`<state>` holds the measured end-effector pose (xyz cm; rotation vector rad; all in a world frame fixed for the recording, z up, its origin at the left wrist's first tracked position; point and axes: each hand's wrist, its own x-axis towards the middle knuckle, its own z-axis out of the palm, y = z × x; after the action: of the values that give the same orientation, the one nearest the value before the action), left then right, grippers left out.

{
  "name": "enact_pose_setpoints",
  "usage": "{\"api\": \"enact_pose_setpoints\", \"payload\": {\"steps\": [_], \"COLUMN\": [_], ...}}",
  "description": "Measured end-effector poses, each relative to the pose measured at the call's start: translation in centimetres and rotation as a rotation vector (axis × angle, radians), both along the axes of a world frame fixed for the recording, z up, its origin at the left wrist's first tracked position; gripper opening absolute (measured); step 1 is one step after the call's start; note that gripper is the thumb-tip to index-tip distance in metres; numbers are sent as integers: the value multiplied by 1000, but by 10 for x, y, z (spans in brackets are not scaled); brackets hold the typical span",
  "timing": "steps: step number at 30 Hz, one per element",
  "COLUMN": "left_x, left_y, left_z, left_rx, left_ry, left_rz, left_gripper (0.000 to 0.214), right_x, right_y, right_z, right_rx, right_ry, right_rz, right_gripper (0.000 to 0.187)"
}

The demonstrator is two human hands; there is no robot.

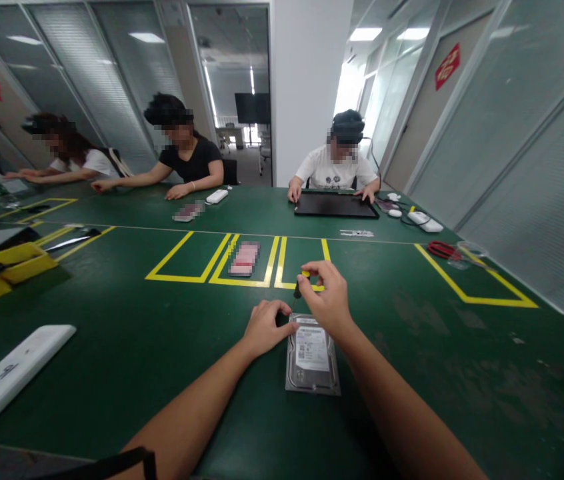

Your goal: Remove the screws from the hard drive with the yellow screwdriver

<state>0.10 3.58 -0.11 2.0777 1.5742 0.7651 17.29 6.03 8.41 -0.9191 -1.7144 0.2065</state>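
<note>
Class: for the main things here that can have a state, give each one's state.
Right hand: closed on the screwdriver
Screwdriver: tilted, tip at the hard drive's far left corner
Hard drive: lying flat, labelled side up
Left hand: at the hard drive's left side
Black panel: touched by a co-worker
Yellow bins: open

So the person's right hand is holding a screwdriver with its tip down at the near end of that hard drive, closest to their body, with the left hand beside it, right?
Not quite: the tip of the screwdriver is at the far left corner of the hard drive, as the head view shows. The right hand does hold it, with the left hand beside.
</note>
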Motion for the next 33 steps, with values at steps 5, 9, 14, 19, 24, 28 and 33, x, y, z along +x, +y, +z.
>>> {"api": "enact_pose_setpoints", "payload": {"steps": [5, 9, 14, 19, 24, 28, 33], "left_x": [0, 0, 0, 1, 0, 0, -1], "left_y": [0, 0, 1, 1, 1, 1, 0], "left_z": [1, 1, 1, 0, -2, -2, -1], "left_rx": [-9, -5, -4, 0, 7, -2, -7], "left_ry": [7, 13, 6, 8, -2, 5, 4], "left_rz": [2, 3, 8, 7, -2, 6, 3], "left_gripper": [29, 29, 30, 29, 30, 31, 31], "right_x": [0, 1, 0, 0, 0, 0, 1], "right_y": [0, 0, 0, 0, 0, -1, -1], "right_z": [0, 0, -2, -3, -1, 0, -1], "right_rx": [4, 2, -34, -37, -11, -5, -10], "right_ry": [-4, -20, -17, -26, -20, -20, -13], "right_rz": [-9, 2, 28, 15, 7, 14, 42], "right_gripper": [8, 6, 7, 8, 6, 5, 9]}}
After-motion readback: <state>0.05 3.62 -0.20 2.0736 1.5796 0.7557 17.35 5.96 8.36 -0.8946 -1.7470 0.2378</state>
